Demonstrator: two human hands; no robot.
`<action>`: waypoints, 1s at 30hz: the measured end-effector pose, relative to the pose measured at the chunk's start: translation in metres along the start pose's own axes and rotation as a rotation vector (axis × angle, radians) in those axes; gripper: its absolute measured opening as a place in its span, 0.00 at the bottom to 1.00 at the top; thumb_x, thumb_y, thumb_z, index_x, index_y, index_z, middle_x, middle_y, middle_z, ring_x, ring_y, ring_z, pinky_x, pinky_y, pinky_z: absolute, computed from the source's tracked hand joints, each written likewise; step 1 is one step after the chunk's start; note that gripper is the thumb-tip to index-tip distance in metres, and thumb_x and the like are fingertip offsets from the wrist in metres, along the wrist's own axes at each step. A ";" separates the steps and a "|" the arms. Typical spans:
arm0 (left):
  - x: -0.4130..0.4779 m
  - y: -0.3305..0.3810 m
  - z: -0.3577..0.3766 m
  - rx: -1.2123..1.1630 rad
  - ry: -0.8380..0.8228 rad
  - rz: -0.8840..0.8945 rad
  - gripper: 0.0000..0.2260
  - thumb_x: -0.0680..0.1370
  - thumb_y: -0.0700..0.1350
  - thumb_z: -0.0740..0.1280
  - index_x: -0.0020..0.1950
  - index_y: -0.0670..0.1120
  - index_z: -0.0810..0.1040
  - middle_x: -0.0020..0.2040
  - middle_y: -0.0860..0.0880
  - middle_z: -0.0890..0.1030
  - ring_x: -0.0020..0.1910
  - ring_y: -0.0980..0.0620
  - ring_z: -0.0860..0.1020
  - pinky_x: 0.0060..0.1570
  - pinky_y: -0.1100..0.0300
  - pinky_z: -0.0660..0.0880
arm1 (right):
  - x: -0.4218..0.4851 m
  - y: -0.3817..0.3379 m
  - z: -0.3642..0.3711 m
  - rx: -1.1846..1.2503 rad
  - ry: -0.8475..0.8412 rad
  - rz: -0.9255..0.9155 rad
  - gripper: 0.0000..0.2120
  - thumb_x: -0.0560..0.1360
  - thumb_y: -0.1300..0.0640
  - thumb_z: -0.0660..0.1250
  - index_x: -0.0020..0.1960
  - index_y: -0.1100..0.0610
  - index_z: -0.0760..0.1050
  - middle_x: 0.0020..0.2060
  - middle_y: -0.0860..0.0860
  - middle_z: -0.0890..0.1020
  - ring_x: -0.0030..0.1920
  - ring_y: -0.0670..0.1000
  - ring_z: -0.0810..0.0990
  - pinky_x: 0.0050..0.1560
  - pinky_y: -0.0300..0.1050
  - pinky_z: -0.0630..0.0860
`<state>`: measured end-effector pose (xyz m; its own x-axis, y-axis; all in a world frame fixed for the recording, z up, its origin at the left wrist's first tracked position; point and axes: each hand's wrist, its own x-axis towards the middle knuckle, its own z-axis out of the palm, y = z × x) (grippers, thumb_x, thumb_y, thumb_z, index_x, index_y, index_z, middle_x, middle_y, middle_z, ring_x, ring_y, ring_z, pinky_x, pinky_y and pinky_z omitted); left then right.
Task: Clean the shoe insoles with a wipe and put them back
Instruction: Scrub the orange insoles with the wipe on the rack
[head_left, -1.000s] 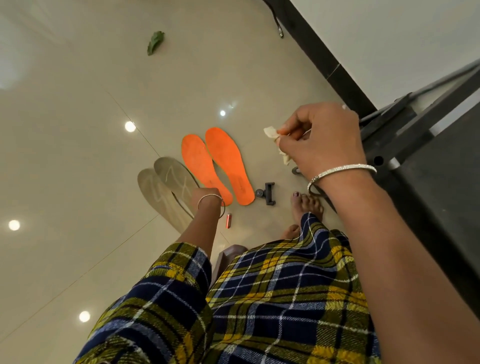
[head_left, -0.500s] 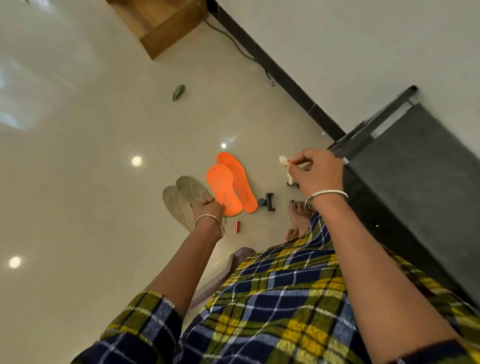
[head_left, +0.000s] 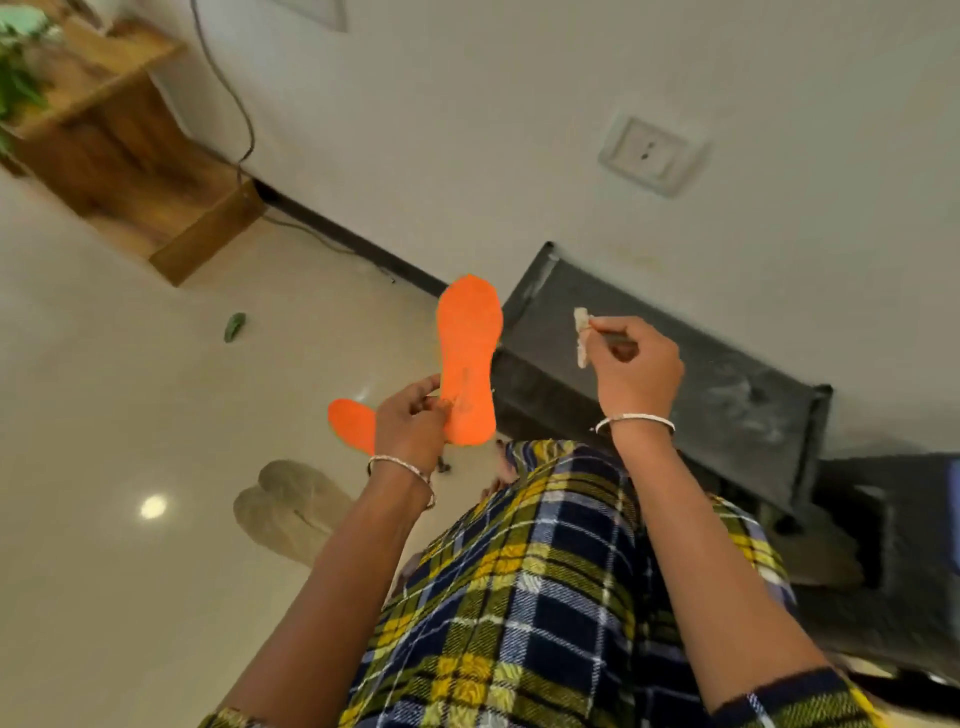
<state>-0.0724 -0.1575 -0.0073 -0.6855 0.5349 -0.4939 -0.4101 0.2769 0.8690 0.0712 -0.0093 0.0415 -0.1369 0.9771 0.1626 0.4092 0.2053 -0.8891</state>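
Raised insole (head_left: 470, 358) at 12 of your left hand (head_left: 410, 421): bright orange, plain. Second insole (head_left: 353, 423) at its 9: same orange. Wipe (head_left: 582, 338) in your right hand (head_left: 636, 369): off-white. Shoes (head_left: 291, 506) at 7: dull beige. Your trousers (head_left: 519, 597): navy, yellow and white plaid. Floor (head_left: 104, 415) cream, leaf (head_left: 235, 326) green, bench (head_left: 701, 395) black.

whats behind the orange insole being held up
Pale floor and the black stand's corner show behind the raised insole. What lies behind it is covered; the left hand gripping it hides part of the second insole.
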 end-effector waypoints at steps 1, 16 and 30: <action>-0.003 0.008 0.012 0.033 -0.054 0.031 0.17 0.79 0.29 0.62 0.59 0.48 0.79 0.38 0.48 0.78 0.39 0.49 0.75 0.45 0.52 0.74 | 0.002 0.005 -0.018 0.011 0.055 0.027 0.02 0.73 0.54 0.75 0.42 0.52 0.83 0.35 0.43 0.84 0.36 0.41 0.82 0.42 0.36 0.79; 0.033 0.000 0.248 0.646 -0.477 -0.035 0.16 0.80 0.35 0.59 0.57 0.45 0.84 0.50 0.41 0.84 0.48 0.42 0.83 0.52 0.48 0.81 | 0.047 0.131 -0.159 0.411 0.816 0.571 0.04 0.74 0.64 0.72 0.49 0.62 0.81 0.30 0.50 0.81 0.29 0.48 0.79 0.31 0.42 0.80; 0.083 -0.037 0.305 0.996 -0.285 0.330 0.14 0.81 0.44 0.64 0.66 0.51 0.79 0.66 0.46 0.78 0.64 0.43 0.76 0.65 0.46 0.72 | 0.076 0.223 -0.156 0.523 0.697 0.785 0.05 0.73 0.70 0.71 0.48 0.65 0.80 0.44 0.60 0.83 0.40 0.55 0.84 0.37 0.44 0.82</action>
<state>0.0692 0.1207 -0.0717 -0.4546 0.8319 -0.3183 0.5291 0.5397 0.6548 0.2924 0.1192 -0.0776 0.5786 0.6775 -0.4541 -0.2818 -0.3565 -0.8908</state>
